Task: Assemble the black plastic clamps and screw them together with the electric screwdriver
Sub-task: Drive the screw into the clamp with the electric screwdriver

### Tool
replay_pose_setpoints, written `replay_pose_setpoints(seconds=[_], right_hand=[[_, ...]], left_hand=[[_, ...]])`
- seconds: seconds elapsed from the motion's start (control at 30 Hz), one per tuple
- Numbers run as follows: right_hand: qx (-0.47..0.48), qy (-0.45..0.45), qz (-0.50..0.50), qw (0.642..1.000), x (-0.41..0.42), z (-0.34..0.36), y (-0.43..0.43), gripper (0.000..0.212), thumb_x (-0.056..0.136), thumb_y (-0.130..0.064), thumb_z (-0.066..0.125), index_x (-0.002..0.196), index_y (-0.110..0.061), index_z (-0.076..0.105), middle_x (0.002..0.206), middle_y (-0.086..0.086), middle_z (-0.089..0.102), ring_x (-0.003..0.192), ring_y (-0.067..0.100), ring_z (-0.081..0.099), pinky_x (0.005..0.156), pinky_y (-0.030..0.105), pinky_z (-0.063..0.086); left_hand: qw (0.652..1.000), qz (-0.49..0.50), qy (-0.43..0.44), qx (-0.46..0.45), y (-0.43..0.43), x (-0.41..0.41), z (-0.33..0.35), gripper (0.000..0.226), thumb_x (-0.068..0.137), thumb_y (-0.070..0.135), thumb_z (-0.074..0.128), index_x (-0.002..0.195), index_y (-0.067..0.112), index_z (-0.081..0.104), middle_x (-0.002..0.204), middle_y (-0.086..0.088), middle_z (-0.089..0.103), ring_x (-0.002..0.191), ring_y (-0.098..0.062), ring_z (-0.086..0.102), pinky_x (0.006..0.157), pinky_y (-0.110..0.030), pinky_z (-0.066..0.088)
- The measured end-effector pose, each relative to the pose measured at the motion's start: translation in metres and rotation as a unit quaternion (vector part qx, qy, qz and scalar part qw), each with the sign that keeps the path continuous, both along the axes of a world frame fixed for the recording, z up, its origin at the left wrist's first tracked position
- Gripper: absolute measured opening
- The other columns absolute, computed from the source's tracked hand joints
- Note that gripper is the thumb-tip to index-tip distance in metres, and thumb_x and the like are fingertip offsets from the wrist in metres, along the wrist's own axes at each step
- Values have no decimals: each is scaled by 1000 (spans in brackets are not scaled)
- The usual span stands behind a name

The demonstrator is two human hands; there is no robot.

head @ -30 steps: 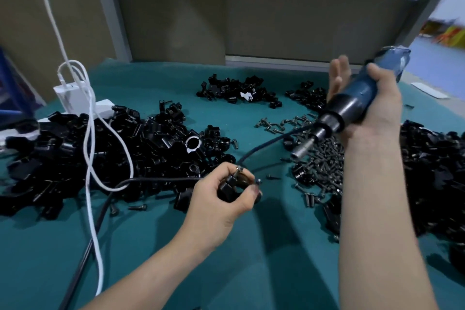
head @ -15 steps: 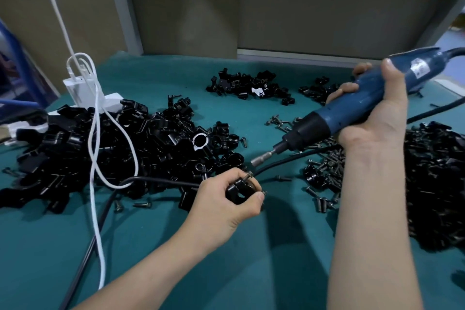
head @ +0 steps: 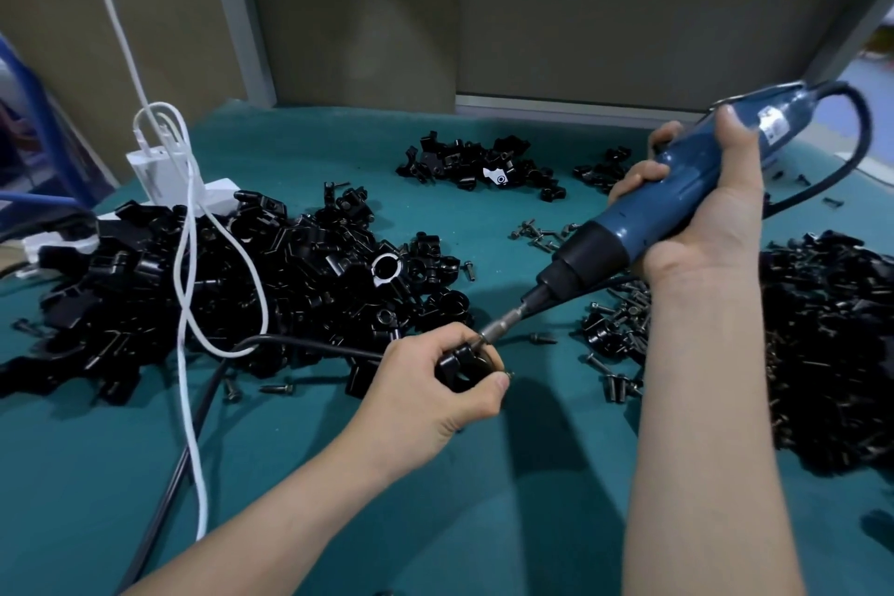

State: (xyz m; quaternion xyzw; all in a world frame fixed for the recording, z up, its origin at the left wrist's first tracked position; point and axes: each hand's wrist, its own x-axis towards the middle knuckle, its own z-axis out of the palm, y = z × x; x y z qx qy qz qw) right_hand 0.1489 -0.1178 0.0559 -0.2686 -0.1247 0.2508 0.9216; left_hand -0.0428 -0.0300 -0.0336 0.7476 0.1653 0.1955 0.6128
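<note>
Head view. On teal mat (head: 290, 474): big heap of clamp parts (head: 217, 276) at left under looped white cable (head: 186, 257), smaller heap (head: 474, 165) at back, third heap (head: 832, 344) at right, loose screws (head: 619, 305) between. Black cord (head: 193, 426) running up to left hand (head: 435, 387). Black clamp (head: 459, 365) front centre, pinched between left thumb and curled fingers. Right hand (head: 701, 213) wrapped tight round blue electric screwdriver (head: 633, 220), bit (head: 498, 329) tilted down-left, tip touching clamp top.

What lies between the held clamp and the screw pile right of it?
Head view: a couple of loose screws on bare teal mat, between the clamp and the screw pile.
</note>
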Motion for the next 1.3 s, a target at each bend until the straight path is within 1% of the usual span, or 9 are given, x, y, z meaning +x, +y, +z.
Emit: replay_pose_setpoints(seconds=[0.17, 0.3, 0.43, 0.63, 0.93, 1.07, 1.13, 1.2, 1.3], right_hand=[[0, -1, 22, 1000, 3, -2, -4, 21, 87, -37, 57, 84, -17, 54, 72, -8, 57, 47, 4, 46, 48, 19, 43], [2, -3, 25, 1000, 2, -3, -4, 20, 86, -37, 57, 82, -17, 54, 72, -8, 56, 47, 4, 46, 49, 18, 43], [5, -8, 26, 1000, 1, -2, -2, 19, 84, -36, 59, 83, -17, 54, 72, -8, 57, 47, 4, 47, 49, 19, 43], [4, -9, 23, 1000, -1, -3, 0, 18, 84, -35, 58, 83, -18, 54, 73, -8, 57, 47, 4, 47, 48, 19, 44], [2, -5, 22, 1000, -2, -1, 0, 17, 87, -33, 56, 82, -17, 53, 73, -8, 56, 48, 4, 46, 49, 20, 43], [-2, -3, 23, 1000, -3, -1, 0, 15, 86, -32, 56, 82, -17, 53, 73, -8, 56, 48, 4, 45, 49, 19, 43], [29, -15, 30, 999, -2, -1, 0, 15, 85, -32, 53, 83, -17, 53, 73, -8, 57, 47, 5, 45, 48, 19, 43], [88, -33, 60, 994, -4, 0, -2, 17, 82, -32, 53, 85, -15, 55, 73, -6, 59, 44, 6, 48, 47, 19, 43], [216, -34, 157, 963, -4, 0, -5, 22, 73, -24, 62, 87, -8, 57, 73, 2, 64, 42, 14, 53, 47, 22, 43]], left_hand=[[999, -35, 14, 3, -2, -1, -1, 11, 68, 26, 67, 74, 17, 65, 70, -20, 66, 59, -23, 57, 53, -40, 53], [999, -31, 14, 8, -1, 0, -3, 10, 67, 26, 67, 73, 19, 65, 69, -19, 66, 60, -24, 58, 54, -43, 53], [1000, -26, 16, 6, 0, 0, -5, 8, 68, 26, 67, 72, 19, 66, 68, -16, 68, 58, -21, 59, 55, -40, 54], [999, -27, 13, -12, 2, 1, -6, 5, 70, 23, 65, 68, 18, 65, 65, -7, 71, 52, -7, 60, 51, -25, 51], [999, -36, 10, -12, 3, 0, -7, 3, 71, 24, 64, 70, 20, 64, 63, -5, 71, 54, -9, 59, 53, -26, 51], [998, -54, 8, -22, 2, 0, -5, 11, 72, 28, 62, 71, 17, 62, 62, -5, 71, 54, -11, 55, 51, -24, 47], [994, -75, 8, -74, 1, 0, -3, 18, 71, 31, 63, 76, 13, 61, 60, -5, 69, 43, -8, 45, 42, -17, 37], [975, -107, 25, -191, -1, 0, 0, 22, 64, 37, 64, 73, 17, 62, 55, -6, 65, 37, -8, 33, 38, -16, 27], [899, -224, 95, -364, 2, -3, 3, 23, 56, 45, 69, 65, 24, 68, 49, 3, 56, 40, -5, 31, 38, -12, 28]])
